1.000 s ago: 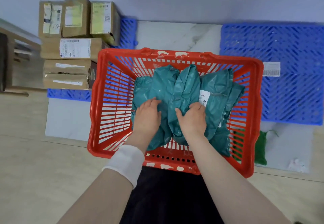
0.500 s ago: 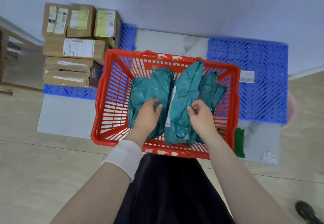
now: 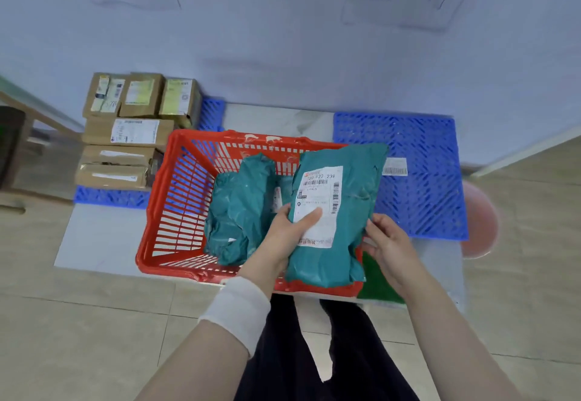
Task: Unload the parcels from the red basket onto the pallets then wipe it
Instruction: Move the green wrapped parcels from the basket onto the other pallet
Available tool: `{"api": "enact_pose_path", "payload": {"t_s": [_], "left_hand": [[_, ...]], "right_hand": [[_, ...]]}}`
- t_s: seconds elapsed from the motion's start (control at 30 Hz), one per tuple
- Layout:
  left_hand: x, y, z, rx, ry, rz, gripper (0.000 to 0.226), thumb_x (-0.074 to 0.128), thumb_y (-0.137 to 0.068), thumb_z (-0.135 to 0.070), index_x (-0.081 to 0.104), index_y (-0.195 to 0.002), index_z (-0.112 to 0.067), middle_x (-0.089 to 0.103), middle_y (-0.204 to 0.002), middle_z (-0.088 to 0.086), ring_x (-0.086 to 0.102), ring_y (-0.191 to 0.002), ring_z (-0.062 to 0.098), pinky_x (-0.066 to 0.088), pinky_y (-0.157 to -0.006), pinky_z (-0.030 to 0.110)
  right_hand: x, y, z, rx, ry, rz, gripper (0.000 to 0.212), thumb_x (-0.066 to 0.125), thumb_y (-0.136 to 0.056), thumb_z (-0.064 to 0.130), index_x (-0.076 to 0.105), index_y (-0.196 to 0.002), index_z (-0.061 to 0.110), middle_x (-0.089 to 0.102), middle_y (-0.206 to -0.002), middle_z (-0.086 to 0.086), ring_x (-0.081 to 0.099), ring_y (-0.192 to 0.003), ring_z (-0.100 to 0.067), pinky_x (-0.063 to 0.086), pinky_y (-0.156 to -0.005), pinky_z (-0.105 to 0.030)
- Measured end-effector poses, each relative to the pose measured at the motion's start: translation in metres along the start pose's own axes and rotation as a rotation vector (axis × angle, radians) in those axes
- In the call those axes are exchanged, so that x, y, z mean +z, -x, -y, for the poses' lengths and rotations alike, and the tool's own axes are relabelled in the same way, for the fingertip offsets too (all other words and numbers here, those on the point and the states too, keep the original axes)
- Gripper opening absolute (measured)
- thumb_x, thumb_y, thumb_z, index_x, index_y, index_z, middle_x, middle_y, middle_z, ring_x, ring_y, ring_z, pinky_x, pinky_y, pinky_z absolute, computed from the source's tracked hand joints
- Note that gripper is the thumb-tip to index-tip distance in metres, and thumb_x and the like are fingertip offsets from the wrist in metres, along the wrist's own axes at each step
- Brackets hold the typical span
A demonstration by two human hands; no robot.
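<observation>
Pale wall (image 3: 283, 39) closes the far side; tiled floor (image 3: 78, 322) runs near and to both sides. White floor slab (image 3: 100, 237) lies under the red basket (image 3: 157, 212), its bare margin showing left of the basket and behind it.

Edges and room:
- Left of basket: left pallet (image 3: 107, 197), touching or almost touching the basket's far-left corner. Cardboard boxes (image 3: 132, 130) cover most of it; a blue strip shows along its near edge.
- Right of basket: right pallet (image 3: 424, 187), just beside the rim. 1 barcode slip (image 3: 394, 166) sits at the edge nearest the basket; blue lattice shows across the rest.
- Green cloth (image 3: 375, 281) on the slab at the basket's near-right corner.
- Pink round object (image 3: 478, 221), blurred, beyond the right pallet.

Counts: 1 basket, 2 pallets, 6 boxes (3 on top, 1 below, 2 lowest), 1 cloth. Teal parcels: 1 raised, plus the parcels in basket (image 3: 242, 212); at least 2, folds hide the exact number.

Hands: held parcel (image 3: 352, 212) is raised over the basket's right half, label up, lower end over the near rim. Left hand (image 3: 289, 234), with a white wristband (image 3: 235, 309), grips its left edge, thumb on the label. Right hand (image 3: 388, 243) has its fingers curled at the right edge.
</observation>
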State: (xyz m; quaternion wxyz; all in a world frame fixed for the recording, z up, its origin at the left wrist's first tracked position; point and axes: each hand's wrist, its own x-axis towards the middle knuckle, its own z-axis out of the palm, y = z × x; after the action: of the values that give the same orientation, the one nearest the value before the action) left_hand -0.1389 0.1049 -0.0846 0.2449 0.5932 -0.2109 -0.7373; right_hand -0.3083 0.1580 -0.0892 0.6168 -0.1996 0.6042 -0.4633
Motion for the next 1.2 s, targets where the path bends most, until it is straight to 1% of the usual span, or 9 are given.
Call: {"api": "enact_pose_path", "payload": {"t_s": [0.07,0.2,0.33,0.43,0.53,0.63,0.87,1.03,1.2], "left_hand": [[0.029,0.004,0.004,0.094,-0.043,-0.057,0.048,0.071,-0.079,-0.017,0.043,-0.119,-0.016,0.066,-0.113,0.010,0.067,-0.089,0.024,0.057,-0.075,0.038],[0.101,0.010,0.034,0.236,-0.148,-0.135,0.046,0.072,-0.078,-0.017,0.043,-0.113,-0.021,0.065,-0.112,0.005,0.066,-0.095,0.020,0.055,-0.080,0.035],[0.164,0.009,0.070,0.295,-0.211,-0.143,0.043,0.073,-0.077,-0.022,0.043,-0.105,-0.032,0.063,-0.103,-0.008,0.064,-0.096,0.012,0.053,-0.083,0.028],[0.189,0.008,0.082,0.313,-0.277,-0.142,0.039,0.069,-0.081,-0.027,0.044,-0.111,-0.027,0.063,-0.107,-0.006,0.062,-0.100,0.010,0.051,-0.080,0.019],[0.204,-0.002,0.082,0.328,-0.372,-0.198,0.035,0.061,-0.085,-0.039,0.045,-0.113,-0.026,0.062,-0.107,-0.007,0.061,-0.100,0.012,0.051,-0.087,0.032],[0.215,-0.020,0.071,0.369,-0.418,-0.228,0.029,0.061,-0.085,-0.038,0.045,-0.107,-0.027,0.060,-0.102,-0.010,0.059,-0.096,0.010,0.047,-0.083,0.027],[0.259,-0.083,0.055,0.330,-0.461,-0.159,0.030,0.063,-0.084,-0.036,0.048,-0.104,-0.021,0.061,-0.104,-0.005,0.059,-0.097,0.013,0.046,-0.080,0.024],[0.301,-0.107,0.052,0.211,-0.491,-0.158,0.045,0.047,-0.091,-0.045,0.040,-0.124,-0.015,0.055,-0.110,-0.005,0.055,-0.105,0.015,0.043,-0.089,0.030],[0.345,-0.159,0.062,0.161,-0.492,-0.249,0.031,0.048,-0.094,-0.032,0.044,-0.116,-0.011,0.056,-0.105,0.001,0.057,-0.104,0.023,0.046,-0.084,0.032]], "right_hand": [[-0.028,0.006,0.002,0.057,-0.064,-0.035,0.038,0.048,-0.087,0.046,0.058,-0.108,0.016,0.067,-0.100,-0.001,0.065,-0.087,-0.013,0.051,-0.073,-0.029],[-0.079,0.022,0.006,0.103,-0.081,-0.015,0.087,0.062,-0.053,0.079,0.052,-0.122,0.027,0.068,-0.111,0.007,0.066,-0.098,-0.012,0.055,-0.080,-0.035],[-0.125,0.027,0.012,0.035,0.014,-0.259,0.034,0.057,-0.088,0.036,0.050,-0.118,0.021,0.063,-0.110,0.003,0.062,-0.096,-0.009,0.053,-0.071,-0.022],[-0.148,0.019,0.014,-0.062,0.206,-0.400,0.018,0.051,-0.094,0.026,0.053,-0.111,0.021,0.062,-0.111,-0.001,0.059,-0.104,-0.019,0.049,-0.089,-0.037],[-0.158,0.008,0.024,-0.091,0.318,-0.470,0.023,0.048,-0.095,0.024,0.054,-0.114,0.013,0.059,-0.109,-0.001,0.055,-0.102,-0.019,0.043,-0.090,-0.034],[-0.164,-0.007,0.035,-0.121,0.353,-0.493,0.021,0.046,-0.096,0.024,0.054,-0.111,0.012,0.056,-0.103,0.001,0.052,-0.096,-0.015,0.036,-0.080,-0.025],[-0.203,-0.069,0.044,-0.057,0.354,-0.547,0.028,0.037,-0.099,0.021,0.051,-0.121,0.010,0.057,-0.113,-0.003,0.051,-0.103,-0.018,0.035,-0.086,-0.025],[-0.248,-0.106,0.058,-0.053,0.436,-0.551,0.029,0.037,-0.099,0.020,0.053,-0.115,0.003,0.060,-0.115,-0.015,0.054,-0.104,-0.029,0.034,-0.078,-0.027],[-0.298,-0.151,0.059,0.020,0.463,-0.490,0.037,0.038,-0.098,0.028,0.049,-0.128,0.011,0.059,-0.125,-0.010,0.052,-0.116,-0.029,0.039,-0.101,-0.044]]}}
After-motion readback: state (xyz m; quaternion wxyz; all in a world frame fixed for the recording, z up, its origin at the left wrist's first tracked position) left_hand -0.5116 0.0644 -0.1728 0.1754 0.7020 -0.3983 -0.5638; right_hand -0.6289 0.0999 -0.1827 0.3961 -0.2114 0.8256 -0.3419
